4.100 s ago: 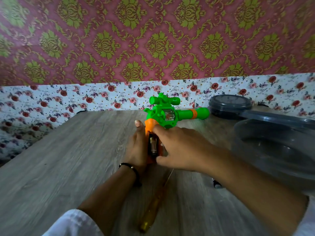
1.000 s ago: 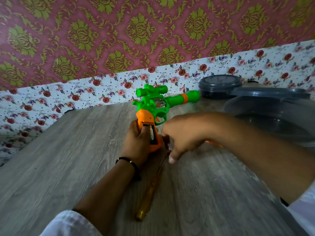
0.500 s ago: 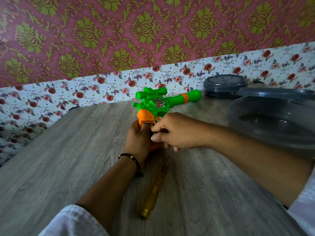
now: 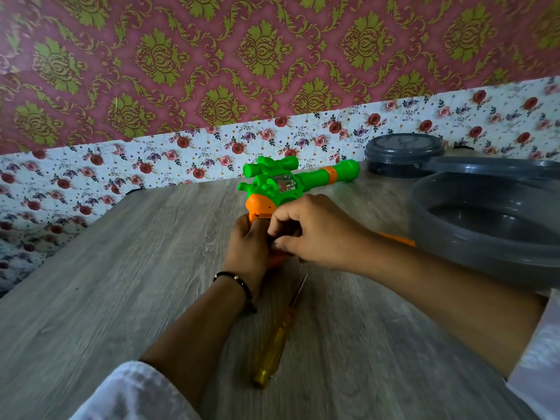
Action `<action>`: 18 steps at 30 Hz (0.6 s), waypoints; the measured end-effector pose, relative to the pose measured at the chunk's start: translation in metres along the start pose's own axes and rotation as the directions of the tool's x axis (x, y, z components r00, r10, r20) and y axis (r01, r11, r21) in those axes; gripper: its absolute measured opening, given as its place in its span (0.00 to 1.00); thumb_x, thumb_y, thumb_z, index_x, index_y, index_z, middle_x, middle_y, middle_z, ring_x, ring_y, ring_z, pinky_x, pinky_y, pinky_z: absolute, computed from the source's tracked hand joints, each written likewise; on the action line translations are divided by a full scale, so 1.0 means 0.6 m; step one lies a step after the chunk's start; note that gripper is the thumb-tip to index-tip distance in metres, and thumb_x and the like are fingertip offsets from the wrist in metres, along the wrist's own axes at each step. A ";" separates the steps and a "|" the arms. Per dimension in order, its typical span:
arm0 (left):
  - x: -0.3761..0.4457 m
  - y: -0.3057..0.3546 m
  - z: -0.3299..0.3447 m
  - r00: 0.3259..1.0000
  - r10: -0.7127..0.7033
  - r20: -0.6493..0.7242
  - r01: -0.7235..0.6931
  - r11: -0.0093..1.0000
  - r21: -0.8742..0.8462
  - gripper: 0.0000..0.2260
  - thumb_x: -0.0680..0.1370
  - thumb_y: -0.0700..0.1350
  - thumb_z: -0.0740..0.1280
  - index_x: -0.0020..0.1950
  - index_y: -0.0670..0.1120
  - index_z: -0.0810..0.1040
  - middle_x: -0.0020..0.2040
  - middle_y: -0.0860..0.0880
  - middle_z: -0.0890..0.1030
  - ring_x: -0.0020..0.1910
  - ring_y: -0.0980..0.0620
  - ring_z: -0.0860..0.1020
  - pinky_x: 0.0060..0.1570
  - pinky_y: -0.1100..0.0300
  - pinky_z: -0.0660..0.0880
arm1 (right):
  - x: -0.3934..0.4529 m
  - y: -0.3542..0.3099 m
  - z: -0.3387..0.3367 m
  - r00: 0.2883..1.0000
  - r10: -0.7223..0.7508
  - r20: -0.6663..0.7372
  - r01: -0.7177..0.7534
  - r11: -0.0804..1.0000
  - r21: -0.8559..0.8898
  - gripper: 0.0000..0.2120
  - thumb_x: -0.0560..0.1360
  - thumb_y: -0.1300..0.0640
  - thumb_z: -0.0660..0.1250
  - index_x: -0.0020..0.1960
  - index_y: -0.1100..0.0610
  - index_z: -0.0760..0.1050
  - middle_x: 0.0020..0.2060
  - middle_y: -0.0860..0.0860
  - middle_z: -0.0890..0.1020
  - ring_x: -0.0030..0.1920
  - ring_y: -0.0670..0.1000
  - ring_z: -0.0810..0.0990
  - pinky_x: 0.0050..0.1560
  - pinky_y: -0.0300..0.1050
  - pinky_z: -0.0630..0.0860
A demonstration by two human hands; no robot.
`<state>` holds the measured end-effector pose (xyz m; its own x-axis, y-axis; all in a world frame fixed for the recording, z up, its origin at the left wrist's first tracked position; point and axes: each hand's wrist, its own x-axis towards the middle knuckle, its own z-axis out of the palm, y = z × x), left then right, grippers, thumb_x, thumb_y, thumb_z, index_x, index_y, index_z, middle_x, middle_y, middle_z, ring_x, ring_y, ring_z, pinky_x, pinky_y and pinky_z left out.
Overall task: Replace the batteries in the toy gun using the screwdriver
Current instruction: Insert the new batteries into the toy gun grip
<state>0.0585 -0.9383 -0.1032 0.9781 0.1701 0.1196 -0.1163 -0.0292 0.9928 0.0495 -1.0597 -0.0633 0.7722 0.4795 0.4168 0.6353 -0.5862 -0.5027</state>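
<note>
While both hands clutch the toy gun: screwdriver just below either grip.

We see a grey wood-grain table. On its right side sits a large dark grey basin, and a smaller round grey lidded tub stands just behind it against the wall. Floral paper runs along the wall's base, with maroon and gold damask wallpaper above it.
</note>
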 end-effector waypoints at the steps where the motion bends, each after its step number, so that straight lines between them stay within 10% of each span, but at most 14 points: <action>1: 0.001 -0.001 0.001 1.000 0.008 -0.017 -0.008 0.999 0.031 0.08 0.80 0.37 0.55 0.49 0.40 0.74 0.35 0.46 0.77 0.28 0.57 0.78 0.22 0.69 0.70 | -0.001 0.002 0.004 0.999 -0.003 -0.038 0.003 1.000 -0.018 0.05 0.68 0.65 0.71 0.43 0.58 0.81 0.35 0.50 0.81 0.33 0.42 0.73 0.34 0.28 0.65; 6: 0.003 0.000 0.003 0.994 -0.015 -0.108 0.022 0.998 0.064 0.14 0.76 0.47 0.57 0.51 0.39 0.76 0.45 0.38 0.79 0.45 0.43 0.79 0.45 0.50 0.77 | -0.007 0.005 0.024 0.981 -0.045 -0.188 0.035 0.998 -0.055 0.08 0.64 0.69 0.67 0.38 0.57 0.80 0.29 0.48 0.74 0.31 0.43 0.68 0.30 0.33 0.62; 18: -0.002 0.006 0.006 0.994 -0.051 -0.092 0.047 0.998 -0.042 0.14 0.77 0.42 0.55 0.55 0.35 0.73 0.47 0.34 0.78 0.45 0.42 0.77 0.42 0.50 0.73 | -0.015 0.000 0.038 0.979 -0.017 -0.202 -0.011 0.990 -0.138 0.14 0.67 0.68 0.64 0.48 0.55 0.81 0.44 0.51 0.83 0.45 0.55 0.79 0.39 0.46 0.74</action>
<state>0.0576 -0.9423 -0.0999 0.9628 0.2612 0.0695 -0.0775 0.0205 0.9968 0.0424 -1.0489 -0.0843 0.7447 0.3477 0.5697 0.6203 -0.6757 -0.3983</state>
